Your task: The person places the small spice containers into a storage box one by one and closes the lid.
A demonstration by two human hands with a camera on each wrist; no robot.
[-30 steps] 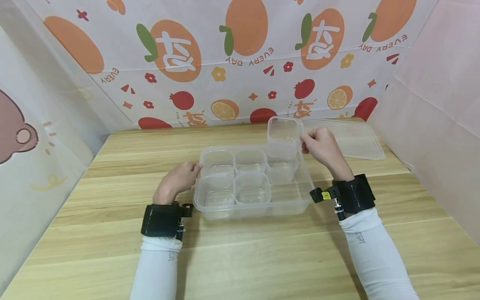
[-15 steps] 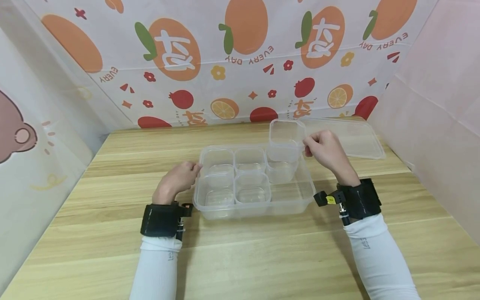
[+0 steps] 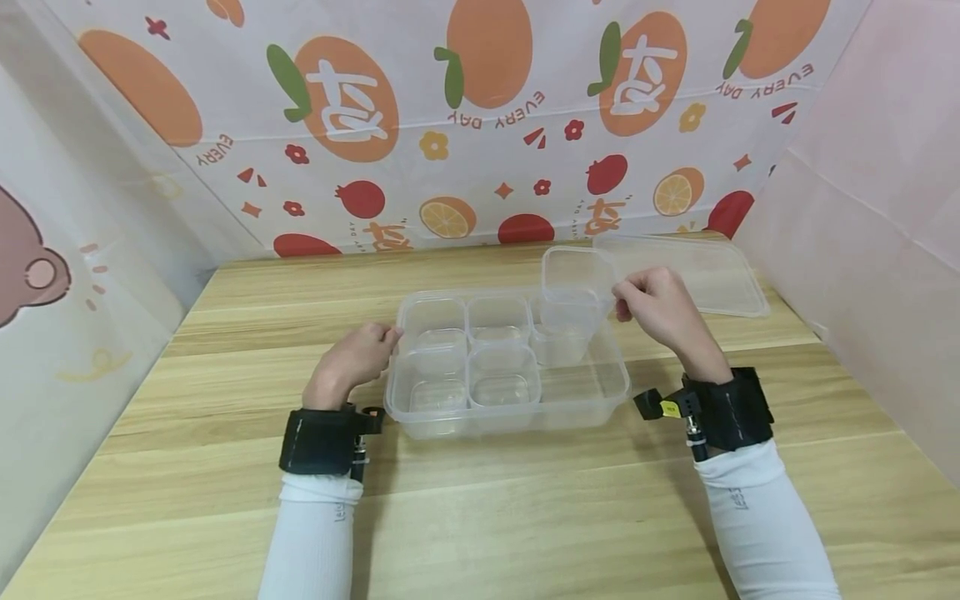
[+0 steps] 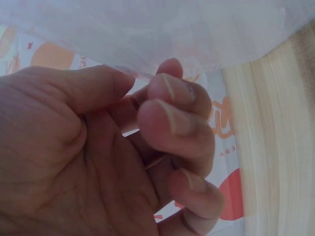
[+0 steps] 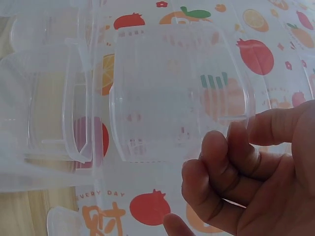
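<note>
A large clear plastic container [image 3: 570,417] stands on the table with several small clear boxes [image 3: 504,375] inside, in two rows. My left hand [image 3: 356,362] pinches its left rim between thumb and fingertips; the left wrist view shows the translucent wall [image 4: 162,29] above the curled fingers. My right hand [image 3: 663,312] pinches the rim of another small clear box [image 3: 577,271], held up over the back right corner of the large container. In the right wrist view this box [image 5: 162,98] is tilted and apart from the boxes at left. The front right part of the container holds no box.
A flat clear lid [image 3: 712,279] lies at the back right of the table [image 3: 480,517], behind the right hand. A fruit-print cloth [image 3: 480,167] hangs along the back edge, and pale cloths stand at both sides.
My right hand has shifted a little to the right and lower in the head view, bringing the pinched small box down nearer the large container. The left hand keeps its place on the rim.
</note>
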